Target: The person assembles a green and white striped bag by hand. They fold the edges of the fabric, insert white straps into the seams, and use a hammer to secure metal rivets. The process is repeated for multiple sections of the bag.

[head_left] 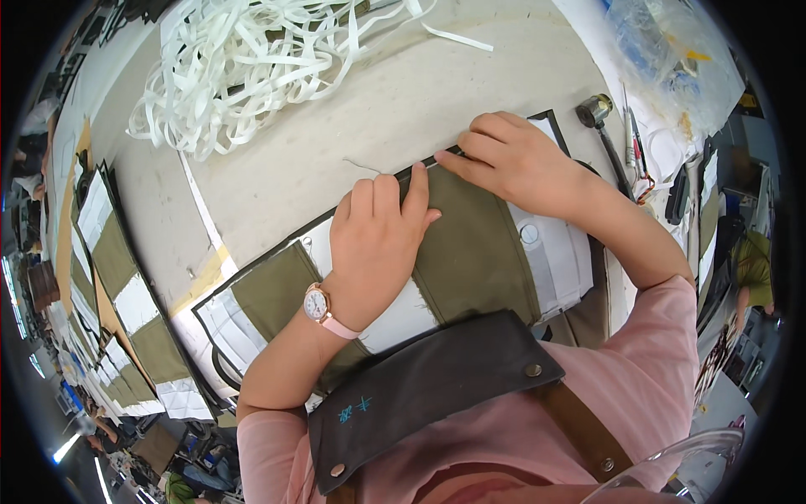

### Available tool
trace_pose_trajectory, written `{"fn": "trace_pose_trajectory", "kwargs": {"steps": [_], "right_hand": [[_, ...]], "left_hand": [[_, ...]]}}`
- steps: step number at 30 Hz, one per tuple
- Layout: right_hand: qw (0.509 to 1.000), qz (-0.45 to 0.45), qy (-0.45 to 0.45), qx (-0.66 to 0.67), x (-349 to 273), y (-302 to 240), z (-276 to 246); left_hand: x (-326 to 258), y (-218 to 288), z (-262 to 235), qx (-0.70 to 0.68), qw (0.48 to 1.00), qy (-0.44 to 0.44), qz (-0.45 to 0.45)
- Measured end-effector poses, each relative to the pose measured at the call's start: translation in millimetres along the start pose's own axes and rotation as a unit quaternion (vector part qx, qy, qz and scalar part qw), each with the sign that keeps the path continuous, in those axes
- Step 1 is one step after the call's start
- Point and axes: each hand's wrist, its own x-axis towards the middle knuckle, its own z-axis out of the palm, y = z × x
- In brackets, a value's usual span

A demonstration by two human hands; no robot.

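Note:
A long panel [474,244] of olive-green and white fabric strips, with a dark border, lies slanted across the table in front of me. My left hand [374,239] rests palm down on its middle, thumb out to the side and index fingertip on the far dark edge. Just right of that fingertip, my right hand [520,164] has its fingers bent and closed at the same edge, with the tips of thumb and index close together. A loose thread [363,165] lies beyond the edge. A watch [316,304] is on my left wrist.
Tangled white tape [243,76] is heaped at the far left. A hammer [598,118] and thin tools lie to the right, near clear plastic bags [663,59]. More strip panels [138,294] stand along the left. A dark apron flap [437,378] overlaps the near edge.

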Motion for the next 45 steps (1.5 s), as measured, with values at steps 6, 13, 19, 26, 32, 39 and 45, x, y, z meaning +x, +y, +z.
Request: {"fn": "trace_pose_trajectory", "kwargs": {"steps": [6, 13, 19, 26, 32, 39, 45], "right_hand": [[0.998, 0.034, 0.01, 0.055, 4, 5, 0], [0.938, 0.255, 0.003, 0.236, -3, 14, -11], [0.943, 0.233, -0.055, 0.23, 8, 23, -10], [0.945, 0.239, -0.007, 0.225, 10, 21, 2], [0.949, 0.178, 0.024, 0.261, 7, 23, 2], [0.97, 0.095, -0.013, 0.224, 1, 30, -1], [0.993, -0.006, -0.044, 0.109, -3, 28, -7]], "left_hand": [[11, -4, 15, -0.092, 0.992, 0.054, 0.06], [18, 1, 15, -0.137, 0.989, 0.02, 0.041], [26, 5, 18, -0.116, 0.993, -0.005, 0.02], [26, 5, 21, -0.109, 0.994, 0.008, 0.014], [25, 7, 21, -0.103, 0.995, 0.005, 0.011], [22, 4, 20, -0.157, 0.987, 0.027, 0.008], [22, -1, 21, -0.169, 0.985, 0.038, 0.007]]}}
